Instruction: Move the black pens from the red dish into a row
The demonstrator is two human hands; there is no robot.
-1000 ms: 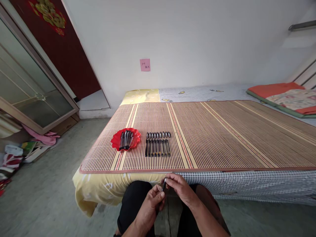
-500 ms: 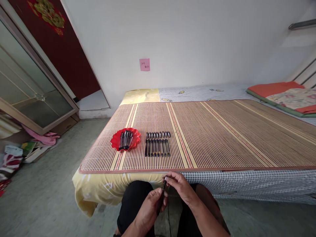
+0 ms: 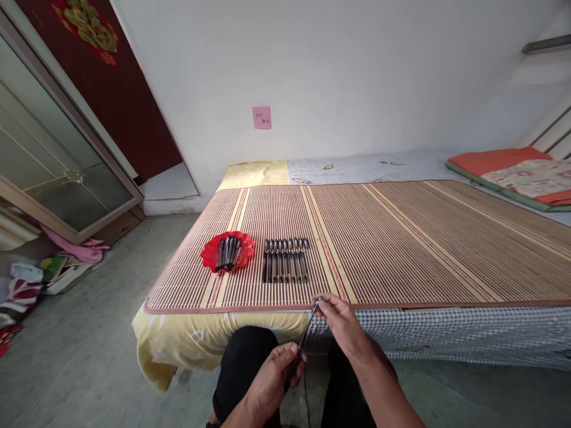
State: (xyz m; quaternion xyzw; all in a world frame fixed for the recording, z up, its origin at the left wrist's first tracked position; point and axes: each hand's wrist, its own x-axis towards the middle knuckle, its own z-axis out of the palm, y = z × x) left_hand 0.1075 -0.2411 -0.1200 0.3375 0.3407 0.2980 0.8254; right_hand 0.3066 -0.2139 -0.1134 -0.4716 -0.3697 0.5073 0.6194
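Over my lap, my left hand (image 3: pixel 276 374) is closed around the dark barrel of a pen (image 3: pixel 301 346), which slants up to the right. The fingertips of my right hand (image 3: pixel 339 321) pinch the upper end of a thin pen refill (image 3: pixel 311 318) that runs out of the barrel. Part of the barrel is hidden inside my left fingers. Beyond my hands, a row of several capped pens (image 3: pixel 285 267) lies side by side on the striped mat. To their left, a red scalloped dish (image 3: pixel 208 255) holds several more dark pens (image 3: pixel 228 252).
A bamboo-striped mat (image 3: pixel 379 249) covers the bed, whose patterned sheet (image 3: pixel 446 333) hangs over the front edge. My black-trousered knees (image 3: pixel 245 356) are against that edge. A folded orange quilt (image 3: pixel 499 160) lies at the far right. A pink note (image 3: pixel 262 117) is on the wall.
My right hand has moved up and to the right, away from my left hand. More of the thin refill now shows between them. My left hand has barely shifted.
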